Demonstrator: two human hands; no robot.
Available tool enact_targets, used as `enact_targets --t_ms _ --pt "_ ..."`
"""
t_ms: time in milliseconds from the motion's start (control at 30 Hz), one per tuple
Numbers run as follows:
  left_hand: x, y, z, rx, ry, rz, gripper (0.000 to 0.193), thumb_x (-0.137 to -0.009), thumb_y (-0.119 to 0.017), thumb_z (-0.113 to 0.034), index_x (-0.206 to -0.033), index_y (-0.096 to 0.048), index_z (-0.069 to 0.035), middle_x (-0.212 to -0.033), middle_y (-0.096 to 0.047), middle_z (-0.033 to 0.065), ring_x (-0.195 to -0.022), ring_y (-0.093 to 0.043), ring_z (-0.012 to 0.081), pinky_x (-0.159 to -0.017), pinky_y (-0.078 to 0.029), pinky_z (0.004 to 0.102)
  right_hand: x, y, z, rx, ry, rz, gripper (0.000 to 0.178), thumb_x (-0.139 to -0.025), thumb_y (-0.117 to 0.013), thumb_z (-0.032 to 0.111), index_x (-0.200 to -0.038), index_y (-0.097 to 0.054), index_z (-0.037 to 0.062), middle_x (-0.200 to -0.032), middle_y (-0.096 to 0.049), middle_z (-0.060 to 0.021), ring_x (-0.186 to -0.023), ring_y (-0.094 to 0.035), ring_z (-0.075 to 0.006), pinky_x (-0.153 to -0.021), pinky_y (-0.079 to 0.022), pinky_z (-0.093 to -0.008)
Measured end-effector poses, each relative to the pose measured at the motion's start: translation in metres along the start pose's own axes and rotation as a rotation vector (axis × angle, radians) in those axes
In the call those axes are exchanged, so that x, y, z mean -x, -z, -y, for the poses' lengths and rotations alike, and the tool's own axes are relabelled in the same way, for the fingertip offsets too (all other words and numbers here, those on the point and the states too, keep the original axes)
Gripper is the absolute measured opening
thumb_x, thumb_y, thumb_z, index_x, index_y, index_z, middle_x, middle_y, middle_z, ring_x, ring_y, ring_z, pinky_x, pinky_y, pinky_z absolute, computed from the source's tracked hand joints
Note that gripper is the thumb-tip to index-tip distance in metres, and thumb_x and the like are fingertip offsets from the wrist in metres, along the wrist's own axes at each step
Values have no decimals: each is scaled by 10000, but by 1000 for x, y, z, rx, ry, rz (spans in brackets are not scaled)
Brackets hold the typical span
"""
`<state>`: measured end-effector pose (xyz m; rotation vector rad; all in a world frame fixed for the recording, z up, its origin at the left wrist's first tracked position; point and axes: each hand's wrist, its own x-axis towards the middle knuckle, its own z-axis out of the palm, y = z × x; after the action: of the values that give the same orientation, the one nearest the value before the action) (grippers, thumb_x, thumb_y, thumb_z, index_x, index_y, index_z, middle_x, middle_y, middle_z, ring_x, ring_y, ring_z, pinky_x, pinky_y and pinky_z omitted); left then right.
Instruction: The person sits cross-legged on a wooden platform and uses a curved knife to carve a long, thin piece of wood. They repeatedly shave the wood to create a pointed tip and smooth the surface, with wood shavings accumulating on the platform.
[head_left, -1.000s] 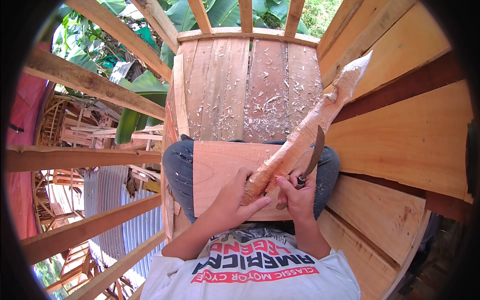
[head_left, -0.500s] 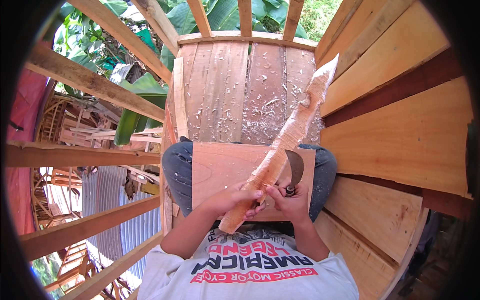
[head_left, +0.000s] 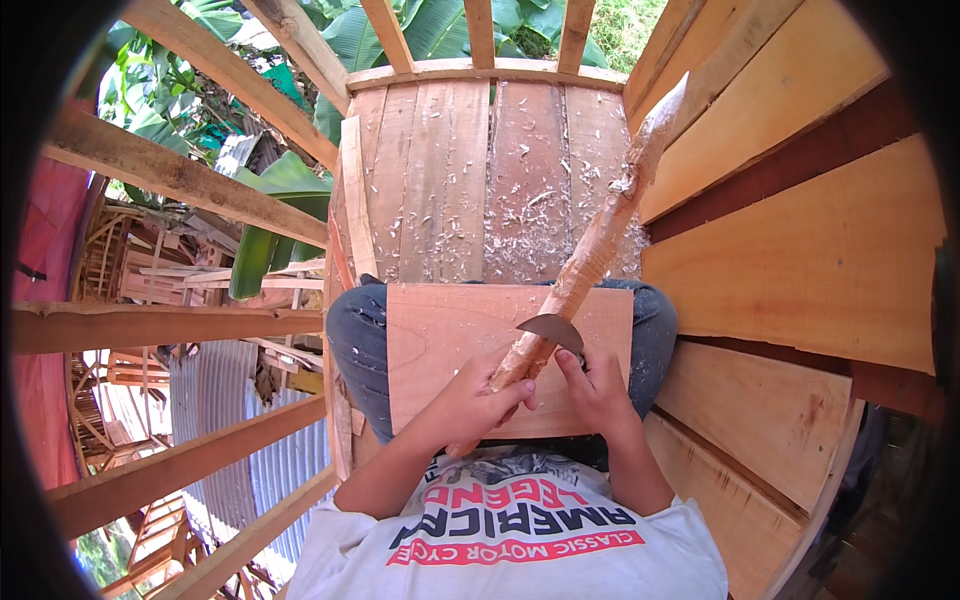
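Note:
A long, rough piece of wood [head_left: 592, 250], pale with shaved faces, slants from my lap up to the far right. Near its lower end my left hand [head_left: 482, 398] is closed round it. My right hand [head_left: 597, 388] grips a small sickle-shaped knife [head_left: 553, 328], its handle mostly hidden in my fist. The curved dark blade lies across the wood, just beyond my left hand. Under both hands a flat wooden board [head_left: 440, 335] rests over my crossed legs.
Pale shavings litter the plank floor [head_left: 430, 190] ahead. A slatted railing [head_left: 180, 322] runs along the left, with corrugated metal sheets [head_left: 215, 420] below it. Wide wooden planks [head_left: 790, 250] wall the right side. A banana leaf [head_left: 285, 200] hangs past the left railing.
The knife has swung left, from beside the wood to across it. The wood has rolled onto a narrower face and its far tip has risen slightly. My left hand still holds it.

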<state>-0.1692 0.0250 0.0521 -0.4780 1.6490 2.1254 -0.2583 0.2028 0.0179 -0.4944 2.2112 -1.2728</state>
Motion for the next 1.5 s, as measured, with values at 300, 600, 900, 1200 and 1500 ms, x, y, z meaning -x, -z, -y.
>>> enact_targets --t_ms 300,600,900,1200,1500 --pt "0 -6 6 -47 -58 6 273 -914 -552 -108 -1173 -527 -27 -768 -589 36 -531 -478 62 -467 -395 213 -2 -3 3 310 234 -277 552 -813 -638 566 -722 -678 24 -544 -565 -160 -530 -604 -361 -470 -445 -415" --pt "18 -7 -14 -236 -62 -50 271 -886 -572 -121 -1105 -548 36 -704 -560 102 -670 -506 153 -635 -443 326 -7 10 8 517 337 -353 642 -702 -644 692 -663 -673 52 -519 -560 -120 -491 -593 -315 -439 -436 -368" --pt "31 -3 -8 -4 34 -32 363 -886 -570 -90 -1228 -493 6 -823 -579 94 -749 -532 168 -701 -449 332 -12 8 21 315 289 -351 581 -752 -662 624 -662 -659 50 -519 -544 -138 -498 -586 -333 -460 -442 -384" --pt "25 -2 -3 -268 -269 -161 340 -861 -565 -46 -1190 -495 2 -761 -563 163 -674 -551 254 -645 -440 351 4 -9 18 315 283 -206 621 -765 -649 627 -607 -611 28 -515 -532 -157 -487 -579 -348 -446 -429 -399" --pt "26 -10 -2 -441 -300 -239 226 -862 -564 -84 -1045 -556 48 -714 -556 212 -599 -554 296 -581 -430 384 1 -1 27 440 294 -247 644 -759 -635 655 -600 -599 32 -515 -538 -156 -492 -588 -347 -437 -436 -396"
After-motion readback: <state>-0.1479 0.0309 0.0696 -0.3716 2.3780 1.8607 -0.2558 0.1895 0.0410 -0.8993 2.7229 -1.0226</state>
